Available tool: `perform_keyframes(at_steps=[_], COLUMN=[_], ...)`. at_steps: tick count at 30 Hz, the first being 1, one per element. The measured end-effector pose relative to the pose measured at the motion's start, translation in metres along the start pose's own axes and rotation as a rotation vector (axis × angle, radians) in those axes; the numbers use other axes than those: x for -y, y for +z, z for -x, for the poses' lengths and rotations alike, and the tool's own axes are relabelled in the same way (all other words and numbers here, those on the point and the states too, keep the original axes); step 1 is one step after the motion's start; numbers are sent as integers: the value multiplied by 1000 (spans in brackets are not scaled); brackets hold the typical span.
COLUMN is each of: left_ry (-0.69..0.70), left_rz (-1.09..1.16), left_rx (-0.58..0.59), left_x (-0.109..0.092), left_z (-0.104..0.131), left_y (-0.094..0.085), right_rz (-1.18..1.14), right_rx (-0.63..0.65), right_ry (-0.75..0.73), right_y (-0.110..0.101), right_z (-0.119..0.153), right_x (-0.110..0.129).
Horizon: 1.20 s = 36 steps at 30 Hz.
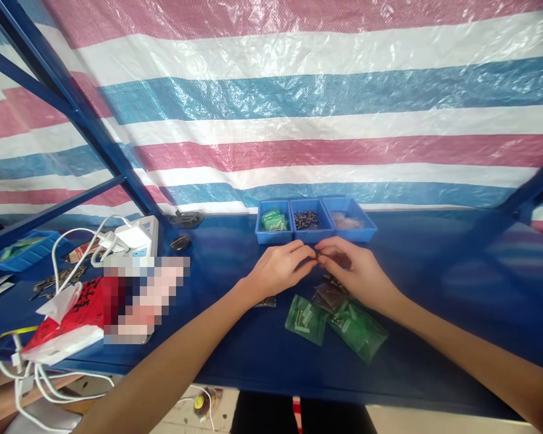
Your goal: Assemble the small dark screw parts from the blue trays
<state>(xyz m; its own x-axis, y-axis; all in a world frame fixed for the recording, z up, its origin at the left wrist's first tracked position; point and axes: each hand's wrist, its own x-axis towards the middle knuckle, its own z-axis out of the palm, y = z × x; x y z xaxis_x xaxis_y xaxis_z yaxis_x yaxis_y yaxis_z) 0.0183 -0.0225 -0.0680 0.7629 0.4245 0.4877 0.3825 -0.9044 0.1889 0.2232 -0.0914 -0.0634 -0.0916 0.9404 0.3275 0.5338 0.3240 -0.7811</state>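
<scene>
My left hand (280, 266) and my right hand (359, 272) meet above the blue table, thumbs and fingertips pinched together. Between them is something small and dark, too small to make out. Below my right hand lie a clear bag of dark small parts (329, 298) and a green packet (359, 331). Another green packet (306, 319) with a pale label lies to the left of these. Part of a small clear bag (266, 302) shows under my left wrist. Just beyond my hands stand three joined blue bins (275, 239), holding green packets, small dark metal parts and clear bags.
To the left are a white power strip (150, 238) with cables, a red-and-white bag (84, 313), a black mouse-like object (180, 242) and another blue bin (25, 258). Blue frame posts (95, 135) and a striped sheet (321, 96) bound the table. Another person's limb shows at lower left.
</scene>
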Motion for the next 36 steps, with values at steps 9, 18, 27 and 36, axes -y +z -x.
perform_keyframes(at_steps=[9,18,27,36], left_ry=[-23,-64,-71,-18], left_rz=[-64,-35,-64,4], left_rx=[0,22,9,39], left_x=[-6,-7,-13,-12], left_z=[-1,-1,-2,0], left_y=[-2,0,-9,-9], right_rz=[133,196,243,228], right_rx=[17,61,93,64], right_ry=[-67,-136,-181,-147], right_y=[-1,-1,-1,-3], right_z=[0,-1,-2,-2], right_x=[6,-2,-2,10])
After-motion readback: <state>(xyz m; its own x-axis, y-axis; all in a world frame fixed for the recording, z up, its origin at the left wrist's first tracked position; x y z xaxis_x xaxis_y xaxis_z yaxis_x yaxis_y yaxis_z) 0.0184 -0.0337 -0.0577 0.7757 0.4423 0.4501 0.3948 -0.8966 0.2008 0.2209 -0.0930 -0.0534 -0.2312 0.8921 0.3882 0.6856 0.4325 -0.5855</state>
